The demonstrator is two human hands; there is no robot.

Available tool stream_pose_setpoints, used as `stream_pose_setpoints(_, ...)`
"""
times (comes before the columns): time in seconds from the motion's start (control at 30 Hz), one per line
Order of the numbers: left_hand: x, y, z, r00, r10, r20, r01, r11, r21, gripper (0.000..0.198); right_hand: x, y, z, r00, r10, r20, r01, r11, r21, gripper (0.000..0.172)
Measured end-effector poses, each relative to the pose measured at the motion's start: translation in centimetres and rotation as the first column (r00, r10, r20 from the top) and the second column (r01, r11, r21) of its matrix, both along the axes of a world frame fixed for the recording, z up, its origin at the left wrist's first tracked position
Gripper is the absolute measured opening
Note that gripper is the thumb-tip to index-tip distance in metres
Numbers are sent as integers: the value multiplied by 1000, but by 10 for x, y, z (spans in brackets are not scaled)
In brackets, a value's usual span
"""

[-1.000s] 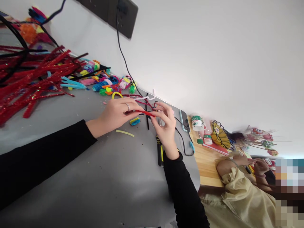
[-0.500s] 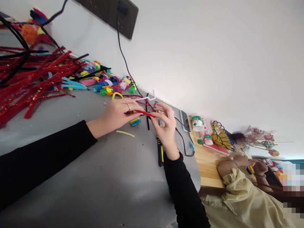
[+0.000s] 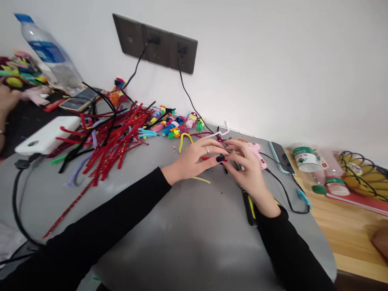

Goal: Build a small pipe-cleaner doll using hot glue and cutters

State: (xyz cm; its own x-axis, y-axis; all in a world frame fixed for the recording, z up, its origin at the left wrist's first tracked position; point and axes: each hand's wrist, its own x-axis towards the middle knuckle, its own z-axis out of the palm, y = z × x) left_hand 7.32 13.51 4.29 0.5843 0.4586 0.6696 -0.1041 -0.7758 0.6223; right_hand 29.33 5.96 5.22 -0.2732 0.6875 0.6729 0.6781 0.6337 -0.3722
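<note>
My left hand (image 3: 195,161) is closed, thumb and fingers pinching a short red pipe cleaner (image 3: 206,158). Opposite it, my right hand (image 3: 250,171) pinches the same piece, fingertips almost touching the left ones. Much of the red piece is hidden by the fingers. Behind my right hand lies a pink glue gun (image 3: 258,155), and under its wrist a black-and-yellow tool handle (image 3: 249,208). A bent yellow pipe cleaner (image 3: 185,139) and a pale one (image 3: 224,131) lie beyond my hands; a pale yellow strip (image 3: 202,180) lies below the left one.
Red tinsel pipe cleaners (image 3: 113,149) are heaped at the left, beside a white power bank (image 3: 45,135). Small colourful figures (image 3: 172,126) line the wall. Cables run from the wall socket (image 3: 157,44). Another person's hand (image 3: 7,99) shows at far left. A phone (image 3: 281,157) lies right.
The view has swung left and levelled, bringing the power bank, a bottle and another person's hand into sight. Both my hands still pinch the red pipe cleaner, now closer together.
</note>
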Motion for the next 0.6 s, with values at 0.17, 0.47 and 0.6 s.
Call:
stream_pose_setpoints(0.17, 2, 1, 1, 989, -148, 7, 146, 972, -182, 48, -2, -2, 1, 998, 20, 55, -18, 999, -31, 13)
stream_pose_setpoints(0.47, 0, 0, 14, 949, -282, 139, 311, 779, -545, 47, -2, -1, 0, 998, 33, 55, -30, 999, -40, 15)
stream_pose_setpoints(0.6, -2, 4, 11, 940, -254, 229, 342, 672, -656, 46, -1, -2, 0, 998, 14, 68, -11, 999, -47, 16)
